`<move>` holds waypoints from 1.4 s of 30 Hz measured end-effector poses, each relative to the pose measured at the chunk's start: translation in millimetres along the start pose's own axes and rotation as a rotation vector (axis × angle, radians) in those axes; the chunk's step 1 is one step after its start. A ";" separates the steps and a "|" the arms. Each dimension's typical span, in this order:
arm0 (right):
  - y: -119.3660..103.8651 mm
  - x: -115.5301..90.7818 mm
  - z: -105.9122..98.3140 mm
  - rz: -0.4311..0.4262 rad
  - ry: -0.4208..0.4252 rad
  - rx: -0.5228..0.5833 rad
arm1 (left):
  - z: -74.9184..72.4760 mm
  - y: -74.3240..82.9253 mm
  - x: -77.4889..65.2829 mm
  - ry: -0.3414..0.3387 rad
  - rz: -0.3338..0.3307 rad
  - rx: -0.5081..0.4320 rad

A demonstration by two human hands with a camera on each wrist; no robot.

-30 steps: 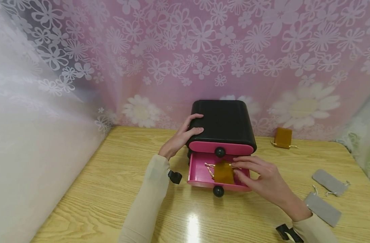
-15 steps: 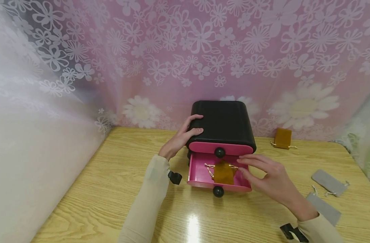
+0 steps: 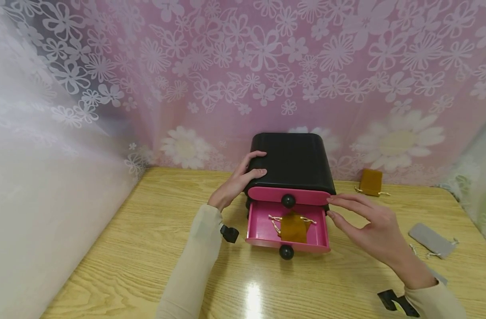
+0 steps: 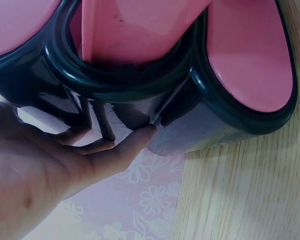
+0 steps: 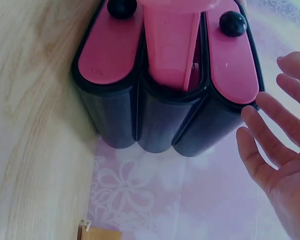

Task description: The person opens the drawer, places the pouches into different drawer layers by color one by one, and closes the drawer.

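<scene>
A black drawer unit (image 3: 290, 159) with pink drawers stands on the table, its middle drawer (image 3: 262, 226) pulled out. Inside that drawer lies a golden-brown drawstring pouch (image 3: 293, 229); strings and a corner sticking out suggest another beneath it. My left hand (image 3: 236, 179) rests on the unit's left edge, thumb and a finger on the top; in the left wrist view its other fingers press the black side. My right hand (image 3: 374, 226) is at the unit's front right corner, fingers extended and holding nothing. Whether its fingertips touch the unit, I cannot tell.
Another brown pouch (image 3: 371, 182) lies at the back right, by the flowered curtain (image 3: 282, 66). On the right are a grey pouch (image 3: 433, 240) and a second grey pouch (image 3: 438, 275), mostly hidden by the right arm. Black knobs stick out from the drawers.
My right hand has withdrawn from the pouch in the drawer, moving right and slightly up to the unit's corner. The left hand and the pouches have stayed put.
</scene>
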State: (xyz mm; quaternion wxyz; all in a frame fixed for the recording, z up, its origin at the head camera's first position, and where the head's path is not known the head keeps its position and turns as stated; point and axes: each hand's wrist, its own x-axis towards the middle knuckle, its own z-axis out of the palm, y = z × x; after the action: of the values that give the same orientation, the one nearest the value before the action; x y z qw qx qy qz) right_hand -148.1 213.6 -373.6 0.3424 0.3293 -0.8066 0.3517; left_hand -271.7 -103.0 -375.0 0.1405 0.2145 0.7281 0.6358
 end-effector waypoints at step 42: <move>59.5 -17.8 -29.5 0.228 0.183 -0.117 | 0.2 -0.5 -0.3 0.002 0.009 -0.003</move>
State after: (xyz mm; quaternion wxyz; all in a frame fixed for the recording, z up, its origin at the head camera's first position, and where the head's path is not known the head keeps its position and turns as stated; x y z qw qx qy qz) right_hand -174.8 274.0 -392.6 0.3908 0.1815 -0.8235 0.3690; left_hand -271.5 -103.0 -375.5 0.1372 0.2167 0.7263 0.6378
